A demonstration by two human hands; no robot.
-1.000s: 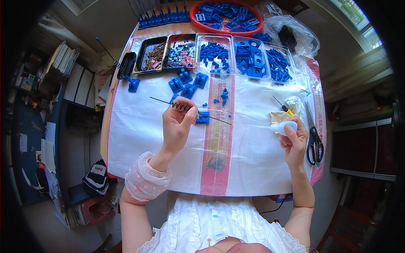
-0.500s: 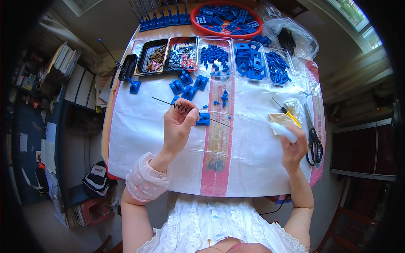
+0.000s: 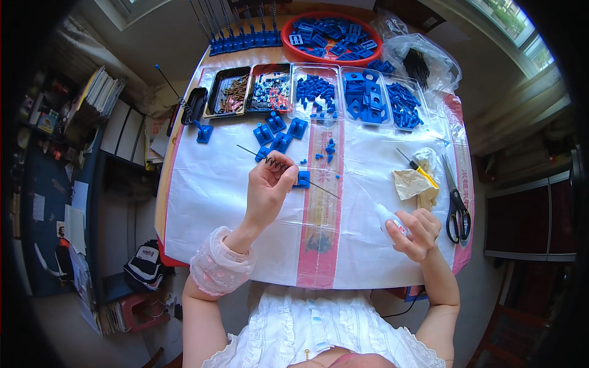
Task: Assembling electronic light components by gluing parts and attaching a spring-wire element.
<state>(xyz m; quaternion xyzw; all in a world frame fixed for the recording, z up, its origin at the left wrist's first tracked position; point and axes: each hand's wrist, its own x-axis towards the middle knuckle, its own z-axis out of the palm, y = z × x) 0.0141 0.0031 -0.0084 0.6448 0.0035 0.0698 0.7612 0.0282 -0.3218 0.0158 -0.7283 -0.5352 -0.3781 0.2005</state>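
Note:
My left hand (image 3: 268, 187) is closed in a pinch on a thin dark rod with a black coil spring (image 3: 274, 164) around it. The rod (image 3: 324, 191) slants down to the right past my fingers. Just behind those fingertips lies a blue plastic base (image 3: 302, 179), partly hidden. Wrapped in my right hand (image 3: 420, 233) is a small white squeeze bottle (image 3: 392, 223), tilted, its long thin nozzle pointing up and left toward the rod's lower end. The nozzle and the rod look apart. Several blue bases (image 3: 280, 142) with raised tabs stand beyond my left hand.
Along the back run trays of screws (image 3: 235, 95), nuts (image 3: 270, 89) and blue parts (image 3: 316, 91). A red basin (image 3: 288, 46) of blue pieces stands behind them. Scissors (image 3: 456, 211) and a yellow-handled screwdriver (image 3: 426, 176) lie at the right. Small blue pieces (image 3: 330, 150) are scattered mid-table.
My right hand has moved left and slightly down, and the bottle has turned so its nozzle points at the rod. My left hand keeps its hold on the rod and spring.

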